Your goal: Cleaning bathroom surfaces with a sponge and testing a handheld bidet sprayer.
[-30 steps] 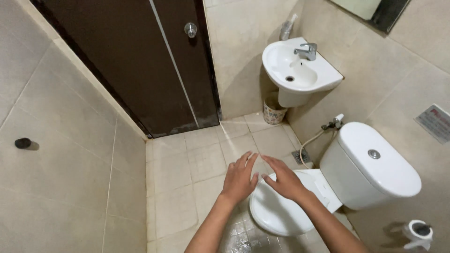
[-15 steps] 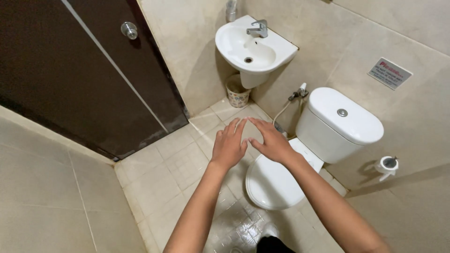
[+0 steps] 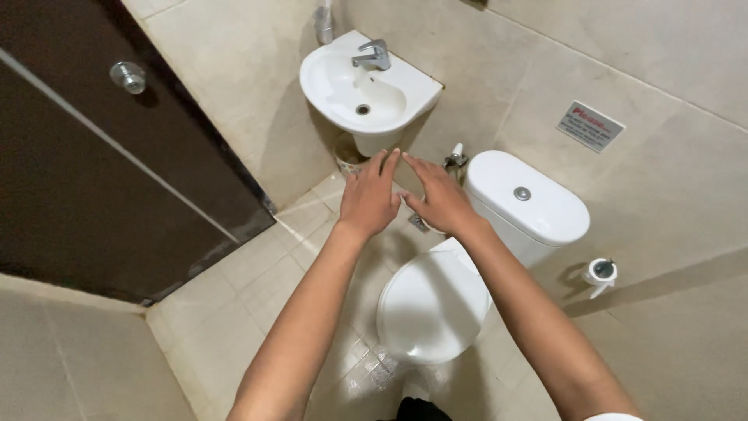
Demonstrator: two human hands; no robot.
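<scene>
**Both hands out flat, empty, above the toilet — sink straight ahead**

Nearest the camera: closed white toilet lid [image 3: 432, 306], long axis running away from the viewer toward the cistern [image 3: 528, 204]. Both forearms pass over it.

Left hand [image 3: 371, 196]: palm down, fingers straight and held together, gripping nothing. Right hand [image 3: 441, 199]: same pose, fingers slightly spread, gripping nothing. The two are just beside each other, inner edges close to touching; can't tell if they actually make contact. Fingertips point up-frame, toward the far corner.

Past the fingertips: small white corner sink [image 3: 368, 92] with chrome tap [image 3: 372, 55], directly ahead and a bit left of the hands' line. Left hand is the nearer one to the basin; right hand is nearer the cistern and its flush button [image 3: 522, 193].

Below the sink: small waste bin [image 3: 348, 158], partly hidden by the left fingers. Spray hose fitting [image 3: 455, 155] on the wall beside the cistern. Dark door [image 3: 93, 164] well off to the left.
</scene>
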